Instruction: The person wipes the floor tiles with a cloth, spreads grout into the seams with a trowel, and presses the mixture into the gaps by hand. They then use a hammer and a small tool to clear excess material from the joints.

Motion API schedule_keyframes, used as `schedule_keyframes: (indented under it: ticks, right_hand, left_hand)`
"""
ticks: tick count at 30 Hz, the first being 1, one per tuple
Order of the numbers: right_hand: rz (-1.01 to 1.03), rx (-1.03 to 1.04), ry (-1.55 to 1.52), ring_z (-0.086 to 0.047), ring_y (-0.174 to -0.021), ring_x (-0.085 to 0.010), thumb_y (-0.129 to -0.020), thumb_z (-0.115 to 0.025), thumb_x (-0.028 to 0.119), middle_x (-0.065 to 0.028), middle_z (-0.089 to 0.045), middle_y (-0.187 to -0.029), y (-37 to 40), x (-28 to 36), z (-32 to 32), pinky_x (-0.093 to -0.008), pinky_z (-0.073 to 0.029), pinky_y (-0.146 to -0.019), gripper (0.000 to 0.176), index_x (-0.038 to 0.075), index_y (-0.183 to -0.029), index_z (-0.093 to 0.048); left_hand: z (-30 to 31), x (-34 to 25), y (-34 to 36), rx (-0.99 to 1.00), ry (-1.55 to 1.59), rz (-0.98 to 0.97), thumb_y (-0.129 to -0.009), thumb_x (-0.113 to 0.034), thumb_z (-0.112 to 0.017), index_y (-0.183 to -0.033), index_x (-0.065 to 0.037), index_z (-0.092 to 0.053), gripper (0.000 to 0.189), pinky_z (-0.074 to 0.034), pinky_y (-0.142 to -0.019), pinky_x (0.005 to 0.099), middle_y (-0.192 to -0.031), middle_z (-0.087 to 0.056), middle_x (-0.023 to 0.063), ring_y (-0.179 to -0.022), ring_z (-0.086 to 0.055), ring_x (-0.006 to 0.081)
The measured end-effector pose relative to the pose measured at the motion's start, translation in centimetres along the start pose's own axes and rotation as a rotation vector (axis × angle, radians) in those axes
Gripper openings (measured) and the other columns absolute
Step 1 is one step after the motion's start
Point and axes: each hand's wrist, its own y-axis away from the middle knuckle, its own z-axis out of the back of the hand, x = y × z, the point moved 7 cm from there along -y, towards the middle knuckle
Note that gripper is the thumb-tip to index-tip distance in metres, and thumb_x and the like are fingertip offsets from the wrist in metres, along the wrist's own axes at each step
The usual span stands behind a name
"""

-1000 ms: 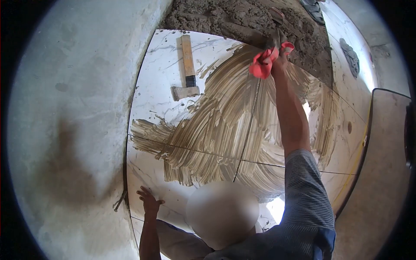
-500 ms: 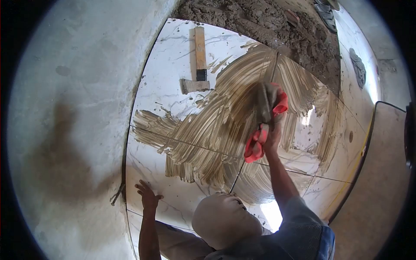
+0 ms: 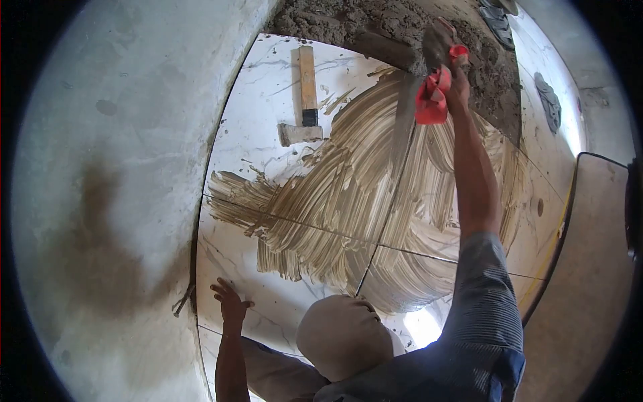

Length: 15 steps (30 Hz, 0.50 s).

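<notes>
Red crumpled cloth (image 3: 432, 100) with a dark grey part hung bunched in the right hand (image 3: 459, 79), out at the far edge of the floor tiles, where they met a bed of rough, wet-looking dark brown mud (image 3: 348, 25). The grip looked closed around it, though the fingers were too blurred for me to count. I couldn't tell whether the grey part was fabric or something stiffer, nor whether it touched the mud.

Half a second earlier the cloth had been over the middle of the smeared tiles, with the arm bent; now the arm was stretched out straight. To my eye, that put the handling at the border of tile and mud rather than over the middle.

Nearer the person, brown streaky smears (image 3: 362, 167) fanned in curved strokes across the white, grey-veined glossy tiles (image 3: 251, 87) and over their dark joints. To the left of the smears lay a hammer (image 3: 309, 84) with a straight wooden handle, a black band and a dull grey metal head.

Low on the left, the left hand (image 3: 231, 305) was spread over a white tile, fingers apart and grasping nothing; I couldn't tell whether it pressed down. Beside it rose a grey, stained plaster surface (image 3: 100, 221).
</notes>
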Motion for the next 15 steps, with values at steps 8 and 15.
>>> schedule_keyframes:
  ticks: [8,15]
  right_hand:
    - [-0.3,0.026,-0.471,-0.055,-0.091,-0.0272,-0.086,-0.05,0.01,-0.017,-0.056,-0.1,26.6,2.9,-1.0,-0.0372,-0.043,-0.081,0.041,-0.001,-0.124,-0.041]
    - [-0.047,-0.113,0.198,-0.056,-0.087,-0.0338,-0.08,-0.048,0.004,-0.0213,-0.057,-0.091,22.3,1.9,-4.2,-0.0388,-0.043,-0.077,0.036,0.001,-0.115,-0.05]
  left_hand:
    - [0.3,0.0,0.1,0.071,0.07,0.076,-0.051,-0.042,-0.082,-0.133,0.011,0.003,0.13,-0.038,-0.098,0.0397,-0.134,-0.004,0.042,-0.121,-0.026,0.0537]
    - [0.3,0.0,0.5,0.068,0.162,0.124,-0.05,-0.039,-0.083,-0.135,0.008,0.005,0.131,-0.041,-0.096,0.0388,-0.134,-0.002,0.0423,-0.117,-0.032,0.0542]
